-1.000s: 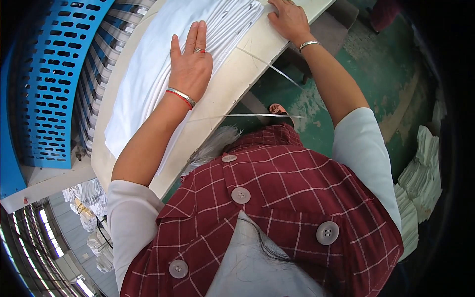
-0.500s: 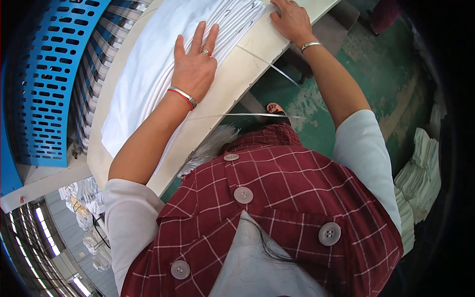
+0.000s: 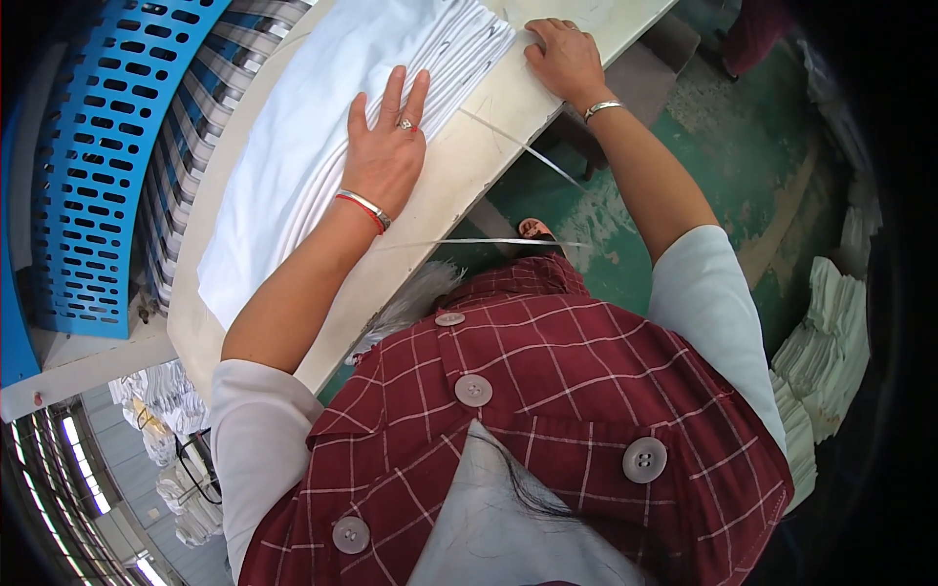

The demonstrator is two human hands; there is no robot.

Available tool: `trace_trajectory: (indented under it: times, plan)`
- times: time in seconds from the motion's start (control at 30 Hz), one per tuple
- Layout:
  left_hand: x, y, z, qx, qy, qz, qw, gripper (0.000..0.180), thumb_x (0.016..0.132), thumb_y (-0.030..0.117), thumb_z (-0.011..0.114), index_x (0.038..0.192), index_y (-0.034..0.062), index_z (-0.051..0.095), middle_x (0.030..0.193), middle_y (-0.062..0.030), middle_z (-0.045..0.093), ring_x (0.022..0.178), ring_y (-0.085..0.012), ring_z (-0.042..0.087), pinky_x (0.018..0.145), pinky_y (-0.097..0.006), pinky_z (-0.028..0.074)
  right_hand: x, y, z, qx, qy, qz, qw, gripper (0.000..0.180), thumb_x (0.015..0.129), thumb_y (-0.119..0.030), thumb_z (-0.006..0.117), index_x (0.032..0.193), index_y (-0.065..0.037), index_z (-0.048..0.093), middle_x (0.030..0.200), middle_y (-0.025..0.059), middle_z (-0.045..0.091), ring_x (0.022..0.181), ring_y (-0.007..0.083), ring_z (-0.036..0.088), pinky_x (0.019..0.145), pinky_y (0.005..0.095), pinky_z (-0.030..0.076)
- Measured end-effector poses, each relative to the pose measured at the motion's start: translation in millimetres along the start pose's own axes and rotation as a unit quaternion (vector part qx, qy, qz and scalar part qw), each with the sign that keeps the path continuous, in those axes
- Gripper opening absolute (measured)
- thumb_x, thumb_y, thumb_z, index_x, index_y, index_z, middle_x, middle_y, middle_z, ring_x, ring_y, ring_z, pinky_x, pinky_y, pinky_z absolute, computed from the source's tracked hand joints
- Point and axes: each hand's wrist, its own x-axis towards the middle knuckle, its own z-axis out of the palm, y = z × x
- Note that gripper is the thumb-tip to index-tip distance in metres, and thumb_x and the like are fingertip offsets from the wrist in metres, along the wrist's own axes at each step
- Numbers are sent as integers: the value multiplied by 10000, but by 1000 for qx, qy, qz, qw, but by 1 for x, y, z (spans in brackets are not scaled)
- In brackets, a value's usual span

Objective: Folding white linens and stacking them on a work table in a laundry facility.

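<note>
Left hand (image 3: 386, 156) flat, fingers spread, pressing white fabric stack (image 3: 293, 146); right hand (image 3: 565, 57) fingers curled on stack's far edge, gripping nothing, on pale surface (image 3: 459, 166).

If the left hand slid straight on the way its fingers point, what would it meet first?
Only more white fabric: the left hand lies flat on the stack, fingers aimed up and slightly right along it. Beyond that the cloth runs to the picture's top edge; nothing else shows in that line.
</note>
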Motion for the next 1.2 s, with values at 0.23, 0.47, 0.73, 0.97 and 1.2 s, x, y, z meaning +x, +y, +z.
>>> trace_trajectory:
  times: [0.23,0.47,0.73,0.97,1.2]
  plan:
    - [5,-8,-28,19,-19,9,1000,110,756,133,653,797,32,642,1436,-128,387,1379,-304,257,1022,-529,301,3,3,-11,21,5,1,1000,322,767,-195,557,1064,-98,634,1086,84,636,996,278,578,860,392,448]
    - [-26,-99,-57,-208,135,-186,951,405,899,301,514,1232,72,542,1401,-192,405,1362,-340,269,1070,-517,259,75,-47,-74,289,18,97,952,341,824,-264,603,1126,-109,629,1133,127,622,1013,302,582,871,377,466]
    - [-54,-49,-49,-219,19,-226,949,527,926,404,447,1363,110,433,1459,-186,315,1372,-327,253,1117,-497,161,92,-61,-84,146,-163,-144,965,514,876,-302,554,1354,-145,449,1252,186,539,1049,350,579,898,387,460]
    - [-63,-38,-80,-323,24,-167,931,499,913,357,480,1335,91,464,1459,-165,324,1375,-318,250,1125,-480,150,76,-49,-145,162,-220,-138,952,494,866,-305,564,1301,-84,486,1229,193,547,1016,356,589,873,402,480]
    - [-88,-13,-66,-238,60,-201,949,499,876,292,534,1313,58,477,1459,-161,325,1377,-316,246,1126,-473,155,121,-32,-135,173,-75,-174,966,327,836,-175,639,1142,-62,609,1250,153,547,991,311,601,806,352,509]
